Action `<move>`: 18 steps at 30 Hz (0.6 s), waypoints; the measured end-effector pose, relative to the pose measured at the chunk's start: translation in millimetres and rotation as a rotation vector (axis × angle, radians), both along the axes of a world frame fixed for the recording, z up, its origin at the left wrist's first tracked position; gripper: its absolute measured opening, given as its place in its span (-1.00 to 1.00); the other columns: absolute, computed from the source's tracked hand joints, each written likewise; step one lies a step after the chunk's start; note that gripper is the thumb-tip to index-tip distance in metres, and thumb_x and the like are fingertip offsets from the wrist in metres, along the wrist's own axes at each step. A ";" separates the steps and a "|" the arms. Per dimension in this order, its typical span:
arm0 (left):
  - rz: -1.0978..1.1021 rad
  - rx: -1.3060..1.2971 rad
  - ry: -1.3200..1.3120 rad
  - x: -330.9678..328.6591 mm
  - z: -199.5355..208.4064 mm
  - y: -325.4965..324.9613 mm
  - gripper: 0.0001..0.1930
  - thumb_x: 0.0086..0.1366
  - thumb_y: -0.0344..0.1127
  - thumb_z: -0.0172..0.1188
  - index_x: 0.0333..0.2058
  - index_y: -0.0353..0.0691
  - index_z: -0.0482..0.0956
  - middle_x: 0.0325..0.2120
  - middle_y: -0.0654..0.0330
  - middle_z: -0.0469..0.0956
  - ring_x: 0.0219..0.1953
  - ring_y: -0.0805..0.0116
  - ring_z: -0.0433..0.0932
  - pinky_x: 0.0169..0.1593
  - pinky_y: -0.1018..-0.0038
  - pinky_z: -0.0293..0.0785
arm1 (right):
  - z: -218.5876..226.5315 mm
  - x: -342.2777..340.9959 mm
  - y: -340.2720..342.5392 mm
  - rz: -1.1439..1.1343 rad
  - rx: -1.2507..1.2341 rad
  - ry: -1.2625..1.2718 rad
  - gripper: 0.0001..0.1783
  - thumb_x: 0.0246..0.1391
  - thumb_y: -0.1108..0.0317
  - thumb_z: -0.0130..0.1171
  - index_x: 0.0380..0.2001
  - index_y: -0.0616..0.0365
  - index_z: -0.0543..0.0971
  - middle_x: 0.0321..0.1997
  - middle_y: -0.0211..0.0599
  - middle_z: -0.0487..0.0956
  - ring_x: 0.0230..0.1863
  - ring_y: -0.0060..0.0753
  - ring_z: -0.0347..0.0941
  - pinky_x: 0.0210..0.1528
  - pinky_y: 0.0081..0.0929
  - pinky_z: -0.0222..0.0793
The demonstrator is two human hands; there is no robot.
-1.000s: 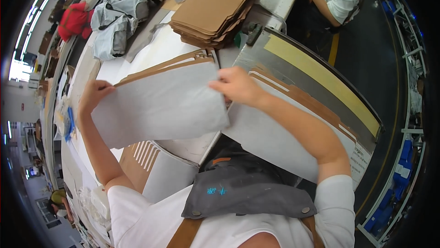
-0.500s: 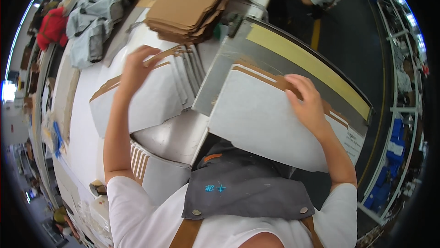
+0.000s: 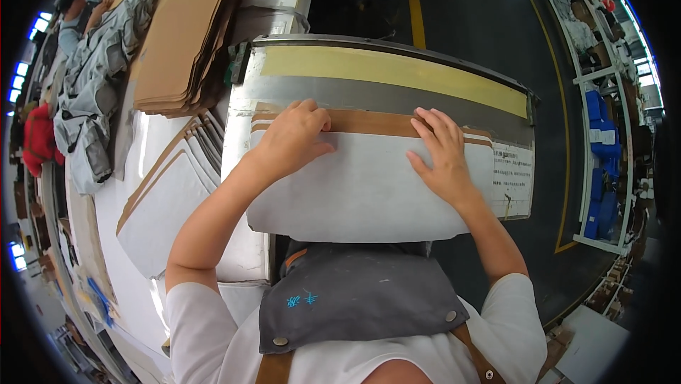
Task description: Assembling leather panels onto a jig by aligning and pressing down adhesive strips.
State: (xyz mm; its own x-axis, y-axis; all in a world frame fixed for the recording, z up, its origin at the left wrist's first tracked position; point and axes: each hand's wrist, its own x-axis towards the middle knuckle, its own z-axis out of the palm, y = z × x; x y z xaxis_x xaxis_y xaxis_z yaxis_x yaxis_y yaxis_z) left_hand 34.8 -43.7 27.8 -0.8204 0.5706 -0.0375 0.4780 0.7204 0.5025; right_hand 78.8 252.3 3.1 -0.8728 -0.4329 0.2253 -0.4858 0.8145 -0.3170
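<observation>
A large white sheet [image 3: 369, 189] with a brown band along its far edge lies in front of me on a grey metal worktop [image 3: 312, 89]. Strips of brown and white show at the band's two ends, so other layers seem to lie beneath. My left hand [image 3: 294, 139] rests on the band's left part, fingers bent and thumb apart on the white surface. Toward the right end, my right hand [image 3: 441, 157] lies with its fingers spread over the band and sheet. At the left is a fanned stack of similar white sheets [image 3: 174, 203] with brown edges.
Behind the fanned sheets stands a tall pile of brown cardboard [image 3: 188, 36]. Grey cloth [image 3: 106, 86] lies farther left. A yellow strip [image 3: 397, 75] runs along the worktop's far side, and a printed paper [image 3: 514, 178] lies at its right. Shelving with blue bins [image 3: 603, 135] stands right.
My left hand has moved right, from above the fanned stack onto the sheet on the worktop. The view has turned, and the worktop now sits squarely before me. My right hand stays at the brown band.
</observation>
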 end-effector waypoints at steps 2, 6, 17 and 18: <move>0.111 -0.015 0.039 3.5 1.6 3.3 -0.61 -0.03 -0.34 0.45 -0.25 -0.28 0.47 -0.35 0.10 0.50 -0.18 0.10 0.46 -0.11 0.29 0.44 | -0.3 0.3 -0.5 -0.007 -0.014 0.001 -0.41 0.04 0.22 0.23 0.15 0.16 0.40 0.32 -0.27 0.26 0.36 -0.13 0.07 0.34 -0.13 0.00; 0.092 -0.117 0.063 -2.2 6.4 6.9 -0.59 -0.05 -0.32 0.47 -0.27 -0.30 0.47 -0.35 0.08 0.50 -0.20 0.08 0.48 -0.11 0.29 0.43 | -2.8 0.1 0.5 -0.008 -0.037 0.014 -0.40 0.02 0.22 0.25 0.15 0.14 0.40 0.32 -0.28 0.27 0.36 -0.13 0.08 0.34 -0.14 0.01; 0.130 0.169 -0.045 18.8 34.2 7.2 -0.66 0.00 -0.46 0.39 -0.20 -0.27 0.57 -0.42 0.09 0.57 -0.34 0.14 0.58 -0.22 0.35 0.50 | 26.1 0.9 34.8 -0.065 -0.100 -0.040 -0.37 -0.11 0.30 0.38 0.10 0.10 0.45 0.14 -0.30 0.44 0.24 -0.17 0.25 0.31 -0.18 0.06; 0.083 0.199 -0.042 27.7 45.5 3.5 -0.67 -0.02 -0.49 0.39 -0.21 -0.26 0.60 -0.45 0.11 0.56 -0.35 0.17 0.58 -0.24 0.39 0.49 | 37.0 2.5 50.5 -0.069 -0.030 -0.094 -0.35 -0.15 0.34 0.41 0.09 0.11 0.47 0.08 -0.30 0.49 0.20 -0.14 0.30 0.31 -0.19 0.08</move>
